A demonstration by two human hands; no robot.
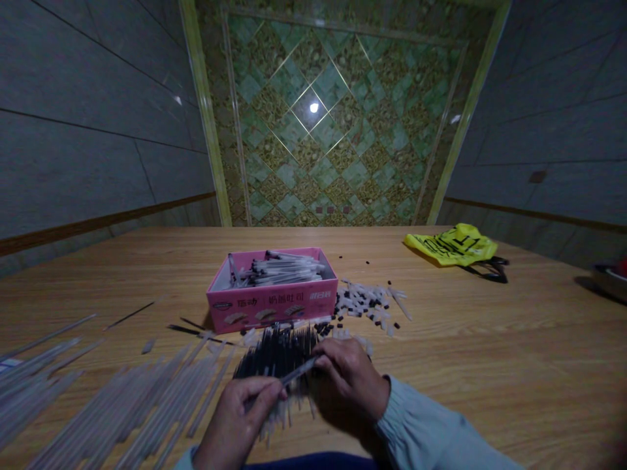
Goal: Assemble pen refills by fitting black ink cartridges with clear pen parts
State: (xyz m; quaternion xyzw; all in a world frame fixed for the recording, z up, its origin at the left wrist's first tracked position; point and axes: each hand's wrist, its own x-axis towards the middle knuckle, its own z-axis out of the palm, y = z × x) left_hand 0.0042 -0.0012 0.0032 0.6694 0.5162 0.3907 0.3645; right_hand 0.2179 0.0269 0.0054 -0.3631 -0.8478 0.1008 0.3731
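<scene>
Between my two hands is a slim translucent pen barrel [300, 371], held at a slant over the table. My left hand [242, 411] pinches its lower end between thumb and forefinger. At the upper end, the fingers of my right hand [349, 373] are closed round the tip and hide it. Just behind and below them lies a pile of black pen refills [277, 352] with pale ends. Many clear pen barrels [142, 408] are spread in rows to the left of my left hand.
A pink box [274, 308] holding many pens [289, 267] stands beyond the refills. Small white and black pen parts [365, 301] are scattered at its right. Farther right lie a yellow plastic bag [453, 245] and black glasses [490, 267]. Some loose refills [130, 314] lie left of the box.
</scene>
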